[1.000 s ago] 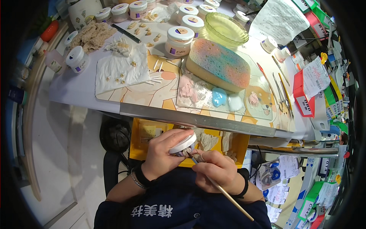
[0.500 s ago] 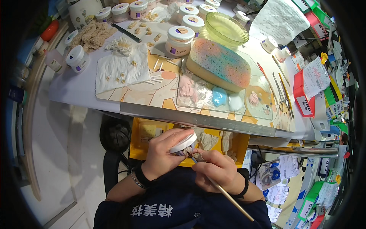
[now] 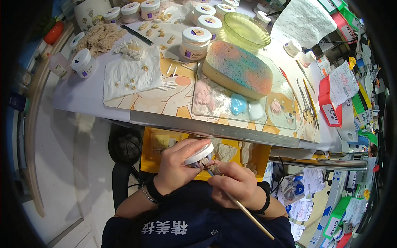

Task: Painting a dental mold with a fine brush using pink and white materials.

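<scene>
My left hand (image 3: 178, 159) is closed round a small white-lidded jar (image 3: 199, 154), tilted above the drawer; purple shows below its lid. A small cream-coloured piece is at the jar's near side, partly hidden by my fingers. In my right hand (image 3: 235, 184) is a thin paintbrush (image 3: 247, 211) with a long wooden handle, held like a pen. Its dark tip touches or nearly touches the cream-coloured piece. My two hands nearly meet in front of my dark shirt.
Beneath my hands is a yellow drawer (image 3: 149, 163) with pale plaster pieces (image 3: 226, 153). On the table stand a coloured sponge (image 3: 237, 70), a glass slab with pink and blue paste, a green bowl (image 3: 248, 35), several white-lidded jars, a tissue (image 3: 131, 78) and tweezers (image 3: 304, 99).
The brush and my right fingers have shifted very slightly against the cream-coloured piece. My left hand keeps its hold on the jar, and the table is unchanged.
</scene>
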Available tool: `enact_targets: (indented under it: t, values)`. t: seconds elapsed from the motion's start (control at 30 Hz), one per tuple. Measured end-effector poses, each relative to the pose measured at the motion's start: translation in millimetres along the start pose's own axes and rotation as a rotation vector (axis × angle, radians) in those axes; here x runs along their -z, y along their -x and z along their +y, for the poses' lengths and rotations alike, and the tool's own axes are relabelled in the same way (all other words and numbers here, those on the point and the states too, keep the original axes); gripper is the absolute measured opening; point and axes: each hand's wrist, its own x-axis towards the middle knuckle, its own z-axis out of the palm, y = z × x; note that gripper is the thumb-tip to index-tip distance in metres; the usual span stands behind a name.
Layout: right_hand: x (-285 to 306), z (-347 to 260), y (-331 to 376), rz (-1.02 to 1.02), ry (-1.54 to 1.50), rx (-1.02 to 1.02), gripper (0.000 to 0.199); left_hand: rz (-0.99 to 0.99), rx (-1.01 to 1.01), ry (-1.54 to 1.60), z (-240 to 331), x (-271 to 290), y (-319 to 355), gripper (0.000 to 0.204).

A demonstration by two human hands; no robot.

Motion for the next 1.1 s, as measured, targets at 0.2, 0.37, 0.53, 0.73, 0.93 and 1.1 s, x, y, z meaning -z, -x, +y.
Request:
enact_targets:
  t: [0.2, 0.37, 0.53, 0.73, 0.93, 1.1]
  values:
    - [-0.8, -0.2, -1.1, 0.027, -0.118, -0.017, 0.023, 0.000, 0.010, 0.010, 1.1, 0.3, 0.1, 0.049]
    - [-0.4, -0.1, -0.2, 0.021, -0.044, -0.017, 0.023, -0.008, 0.007, -0.005, 1.2, 2.0, -0.2, 0.050]
    - [-1.8, 0.8, -2.5, 0.007, -0.040, -0.012, 0.025, -0.007, 0.015, -0.007, 1.4, 2.0, 1.1, 0.052]
    - [23.5, 6.1, -17.9, 0.157, -0.130, -0.124, 0.032, 0.028, 0.020, 0.007, 1.4, 0.4, -0.9, 0.047]
    - [20.6, 39.5, -43.7, 0.399, -0.206, -0.363, 0.010, 0.042, 0.016, -0.053, 4.9, 4.7, -1.9, 0.045]
    - [15.1, 47.7, -49.2, 0.438, -0.169, -0.432, 0.008, 0.054, 0.026, -0.048, 3.5, 7.9, -1.3, 0.044]
